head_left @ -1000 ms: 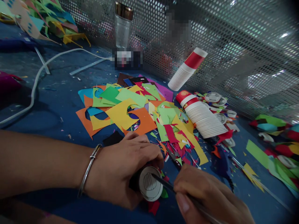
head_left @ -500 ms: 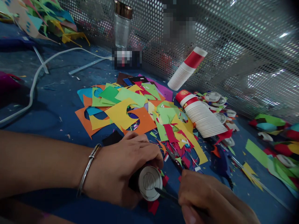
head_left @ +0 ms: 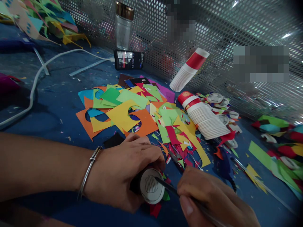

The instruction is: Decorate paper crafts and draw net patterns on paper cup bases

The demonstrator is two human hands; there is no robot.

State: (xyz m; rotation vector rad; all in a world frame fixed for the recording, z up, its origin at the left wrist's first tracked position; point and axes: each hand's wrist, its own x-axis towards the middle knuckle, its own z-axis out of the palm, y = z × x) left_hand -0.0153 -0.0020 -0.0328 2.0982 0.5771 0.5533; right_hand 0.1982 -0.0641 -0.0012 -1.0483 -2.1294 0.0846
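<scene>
My left hand (head_left: pixel 126 168), a bangle at its wrist, is closed around a paper cup (head_left: pixel 151 198) lying on its side. The cup's white round base faces me and bears a drawn inner circle filled with dark lines; its side is mostly hidden under the fingers. In my right hand (head_left: pixel 208 195) is a slim dark pen (head_left: pixel 169 186), its tip on the upper right of the drawn circle. Just beyond that hand lie scissors (head_left: pixel 175 159), partly covered by paper scraps.
Cut coloured paper (head_left: pixel 121 116) is heaped ahead. Two cup stacks, one leaning (head_left: pixel 189 70) against the perforated metal screen (head_left: pixel 151 41) and one lying (head_left: pixel 205 121), are to the right. A blue glue gun (head_left: pixel 222 165), a phone (head_left: pixel 129 60) and a bottle (head_left: pixel 123 30) are around.
The pen tip has moved up across the cup's base, from the lower right of the drawn circle to its upper right. My right hand shifted slightly up and left. The left hand stays put.
</scene>
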